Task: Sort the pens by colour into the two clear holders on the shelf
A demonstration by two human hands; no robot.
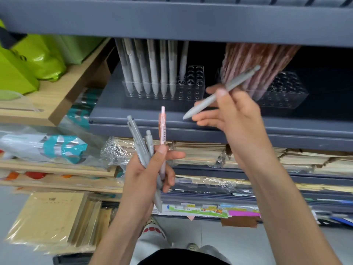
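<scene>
Sorting step: one grey pen [219, 94] held ready for a holder, by judgement.
Left hand [145, 176]: grip clamped on spare grey pens [137, 138] and one pink pen [163, 131].
Right hand [235, 115]: grip pinching the grey pen, tip down-left, before the shelf [133, 109].
Next move: seat the tip in a free hole of the left holder [193, 90], beside the racked grey pens [152, 69]; the right holder [282, 96] carries the racked pink pens [254, 60].
Room: wrapped paper stacks [200, 152] below, green bags [28, 60] left.
</scene>
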